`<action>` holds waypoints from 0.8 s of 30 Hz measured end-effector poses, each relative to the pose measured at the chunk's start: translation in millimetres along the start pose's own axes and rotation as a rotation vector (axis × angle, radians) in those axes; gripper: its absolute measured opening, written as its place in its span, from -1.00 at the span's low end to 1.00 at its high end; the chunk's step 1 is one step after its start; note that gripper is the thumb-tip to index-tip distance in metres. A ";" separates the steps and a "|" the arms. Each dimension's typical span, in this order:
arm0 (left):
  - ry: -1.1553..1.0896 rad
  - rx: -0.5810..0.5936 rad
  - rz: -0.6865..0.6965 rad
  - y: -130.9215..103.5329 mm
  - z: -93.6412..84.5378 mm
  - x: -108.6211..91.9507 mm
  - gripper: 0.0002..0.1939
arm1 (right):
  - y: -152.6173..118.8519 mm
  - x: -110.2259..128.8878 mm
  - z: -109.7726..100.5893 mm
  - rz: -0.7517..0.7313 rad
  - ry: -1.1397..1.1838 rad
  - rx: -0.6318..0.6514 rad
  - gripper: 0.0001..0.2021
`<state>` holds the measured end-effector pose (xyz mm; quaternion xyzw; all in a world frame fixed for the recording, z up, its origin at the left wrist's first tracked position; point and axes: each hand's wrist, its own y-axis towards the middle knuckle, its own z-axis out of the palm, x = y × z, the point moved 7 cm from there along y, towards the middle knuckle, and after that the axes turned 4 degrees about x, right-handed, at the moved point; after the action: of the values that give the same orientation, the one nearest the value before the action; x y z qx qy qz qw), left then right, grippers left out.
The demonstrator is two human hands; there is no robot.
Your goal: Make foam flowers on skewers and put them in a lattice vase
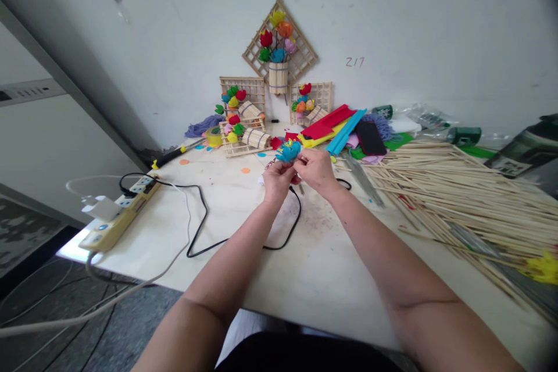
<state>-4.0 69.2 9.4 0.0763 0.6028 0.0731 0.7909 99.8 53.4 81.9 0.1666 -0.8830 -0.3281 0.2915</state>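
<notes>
A blue paper flower with yellow bits at its centre is held up over the middle of the table. My left hand is closed around its underside from the left. My right hand pinches at the flower's right side, its fingertips touching the base. The two hands meet there, and the fingers hide the flower's lower part. Beneath my hands, a black cord runs to something dark and mostly covered.
Thin wooden sticks spread across the right side. Coloured paper strips and a phone lie behind. Flower-decorated stick lattices lean against the wall. A power strip with cords sits on the left edge.
</notes>
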 end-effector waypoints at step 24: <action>0.004 0.013 0.018 -0.1 0.8 -3.7 -0.83 | -0.1 1.3 0.8 -0.053 -0.016 0.037 -0.85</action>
<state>-4.2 68.3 13.1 0.0864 0.6042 0.0764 0.7885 98.3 53.0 81.9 0.1926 -0.8865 -0.3208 0.2724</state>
